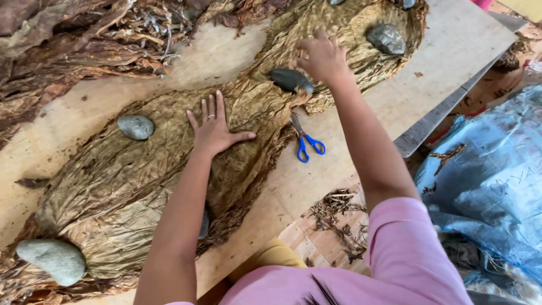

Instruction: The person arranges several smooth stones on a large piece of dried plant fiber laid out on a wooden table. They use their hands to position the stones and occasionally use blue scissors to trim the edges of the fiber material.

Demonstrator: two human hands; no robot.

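Large dried brown leaves [147, 169] lie spread flat across a wooden board [406, 90]. My left hand [213, 129] rests palm down on the leaves, fingers apart, a ring on one finger. My right hand [323, 57] reaches farther out and presses flat on the leaves, just right of a dark stone [291, 80]. Grey stones weigh the leaves down: one [135, 126] left of my left hand, one [52, 260] at the near left, one [387, 38] at the far right. Blue-handled scissors [305, 141] lie on the board between my arms.
A heap of crumpled dried leaves and stems [84, 39] fills the far left. Leaf scraps [336, 212] litter the floor by the board's near edge. A blue-grey plastic sheet [491, 181] lies at the right.
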